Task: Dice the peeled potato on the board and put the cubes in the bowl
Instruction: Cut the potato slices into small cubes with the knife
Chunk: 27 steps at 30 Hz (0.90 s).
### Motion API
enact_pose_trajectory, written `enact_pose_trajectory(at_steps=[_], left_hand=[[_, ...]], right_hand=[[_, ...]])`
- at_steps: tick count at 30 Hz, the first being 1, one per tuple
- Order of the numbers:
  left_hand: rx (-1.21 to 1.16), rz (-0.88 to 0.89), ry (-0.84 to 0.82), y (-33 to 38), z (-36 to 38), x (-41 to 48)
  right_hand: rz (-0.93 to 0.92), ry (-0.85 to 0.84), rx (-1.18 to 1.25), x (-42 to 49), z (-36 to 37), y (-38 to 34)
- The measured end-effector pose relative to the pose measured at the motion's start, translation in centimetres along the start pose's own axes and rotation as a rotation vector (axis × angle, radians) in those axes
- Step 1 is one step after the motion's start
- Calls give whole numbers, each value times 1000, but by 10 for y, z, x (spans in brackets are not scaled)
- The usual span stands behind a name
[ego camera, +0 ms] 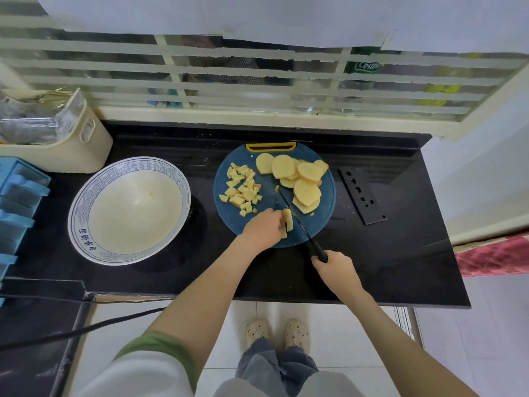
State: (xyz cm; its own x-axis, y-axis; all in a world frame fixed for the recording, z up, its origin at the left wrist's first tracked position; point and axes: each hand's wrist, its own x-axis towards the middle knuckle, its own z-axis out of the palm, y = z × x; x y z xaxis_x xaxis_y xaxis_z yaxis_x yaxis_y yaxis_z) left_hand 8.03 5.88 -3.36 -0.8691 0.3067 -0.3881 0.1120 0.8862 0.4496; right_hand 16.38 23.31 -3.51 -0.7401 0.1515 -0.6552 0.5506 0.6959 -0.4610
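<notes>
A round blue cutting board [266, 193] lies on the black counter. Several yellow potato slices [297, 179] are stacked at its far right, and a heap of potato cubes [242, 190] sits at its left. My left hand [262, 229] holds down a few potato strips [287, 220] at the board's near edge. My right hand [336, 269] grips the black handle of a knife [297, 219] whose blade lies just right of the strips, tip pointing away from me. A large white bowl [83, 202] with a blue rim stands left of the board; it holds no potato.
A black knife sheath [362, 196] lies right of the board. A cream basket [86, 144] with foil packets stands at the far left, blue plastic containers [17, 207] below it. A barred window runs behind the counter. A black cable [86, 329] crosses below the counter's front edge.
</notes>
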Motion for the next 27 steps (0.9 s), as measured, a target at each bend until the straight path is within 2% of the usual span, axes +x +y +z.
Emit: enact_pose_trajectory(at_steps=[4, 9, 14, 17, 19, 21, 23, 25, 27], left_hand=[[106, -24, 85, 7, -2, 6], [-34, -107, 123, 3, 6, 3], [-114, 34, 108, -4, 4, 4], [-21, 93, 33, -5, 0, 8], [63, 95, 70, -6, 0, 11], [58, 33, 220, -2, 3, 9], [52, -129, 301, 5, 6, 5], [47, -302, 191, 13, 10, 3], [73, -355, 91, 19, 15, 6]], right_hand=[[11, -4, 5, 1, 0, 2], [22, -8, 5, 0, -1, 3], [34, 1, 47, 1, -4, 3], [35, 8, 53, 0, -4, 2], [32, 4, 53, 0, -5, 1], [23, 5, 54, 0, -4, 0], [16, 11, 52, 0, -4, -1], [14, 10, 47, -2, -4, 0], [18, 12, 50, -2, -5, 1]])
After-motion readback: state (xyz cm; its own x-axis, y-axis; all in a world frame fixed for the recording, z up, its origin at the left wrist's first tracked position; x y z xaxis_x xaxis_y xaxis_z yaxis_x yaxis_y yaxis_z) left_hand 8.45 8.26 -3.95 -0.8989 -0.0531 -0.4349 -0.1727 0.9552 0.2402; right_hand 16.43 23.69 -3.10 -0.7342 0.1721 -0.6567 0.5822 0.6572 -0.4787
